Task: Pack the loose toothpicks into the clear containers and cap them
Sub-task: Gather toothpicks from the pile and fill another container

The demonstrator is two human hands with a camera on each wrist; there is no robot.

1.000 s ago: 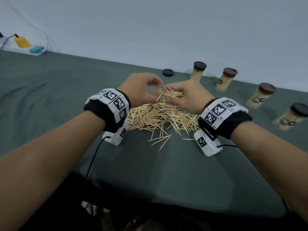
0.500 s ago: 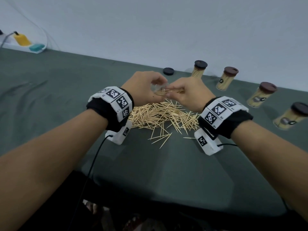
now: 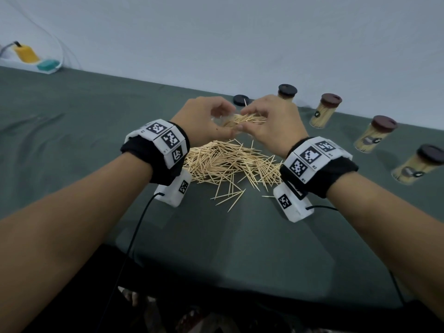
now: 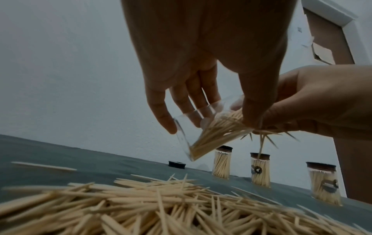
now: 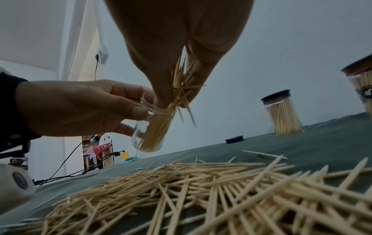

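Observation:
Above the pile of loose toothpicks [image 3: 228,164], my left hand [image 3: 223,122] grips a clear container [image 4: 201,135], tilted with its mouth toward the right. It is partly filled with toothpicks. My right hand [image 3: 249,121] pinches a bundle of toothpicks [image 5: 181,89] at the container's mouth [image 5: 149,109]. Some sticks splay out past the rim, and one hangs down [image 4: 261,146]. A loose black cap [image 3: 240,100] lies on the cloth just behind the hands. The pile fills the foreground in both wrist views [image 4: 161,206] [image 5: 201,190].
Several filled, capped containers stand in a row at the back right [image 3: 287,92] [image 3: 323,114] [image 3: 374,134] [image 3: 418,164]. A green cloth [image 3: 96,128] covers the table, whose front edge is near my body. A power strip [image 3: 36,61] sits at the far left. Wrist cables trail off the front.
Both hands have risen from the pile with the container and the bundle. The bundle now sits deeper in the container's mouth.

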